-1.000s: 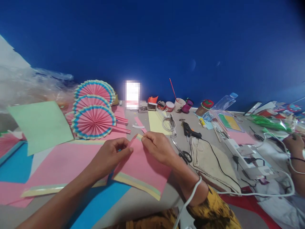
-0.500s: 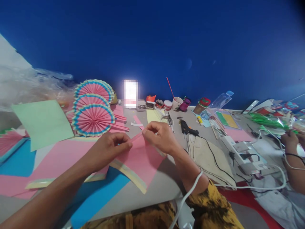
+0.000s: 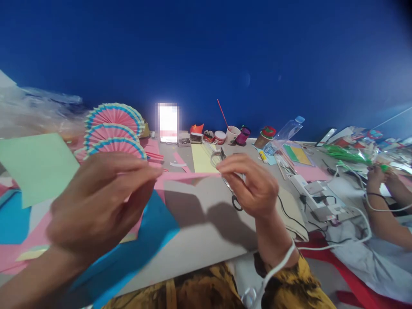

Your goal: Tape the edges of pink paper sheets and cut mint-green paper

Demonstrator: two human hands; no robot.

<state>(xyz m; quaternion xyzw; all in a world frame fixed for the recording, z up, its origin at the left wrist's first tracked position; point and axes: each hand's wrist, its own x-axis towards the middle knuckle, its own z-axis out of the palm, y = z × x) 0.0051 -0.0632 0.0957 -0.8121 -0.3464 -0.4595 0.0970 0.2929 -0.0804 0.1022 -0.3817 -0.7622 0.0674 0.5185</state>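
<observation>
Raised above the table, my left hand (image 3: 106,197) pinches one end of a pink sheet of paper (image 3: 189,176). The other end is between the fingertips of my right hand (image 3: 249,184). Between the hands the sheet shows nearly edge-on, as a thin pink strip. Behind my left hand stand folded paper fans (image 3: 114,116) in pink with blue and cream rims. Blue paper (image 3: 154,227) lies below my left hand. Scissors (image 3: 237,202) are partly hidden behind my right hand.
A light green sheet (image 3: 35,167) is at the left. Along the blue wall stand a bright phone-like screen (image 3: 169,122), a white cup (image 3: 232,135) and a tilted plastic bottle (image 3: 286,133). A power strip (image 3: 312,201) with cables lies right, near another person's hands (image 3: 381,176).
Both hands have come up and nearer to me, and further apart, with the pink sheet between them. The sheet has turned from facing me to nearly edge-on. The view has shifted slightly right.
</observation>
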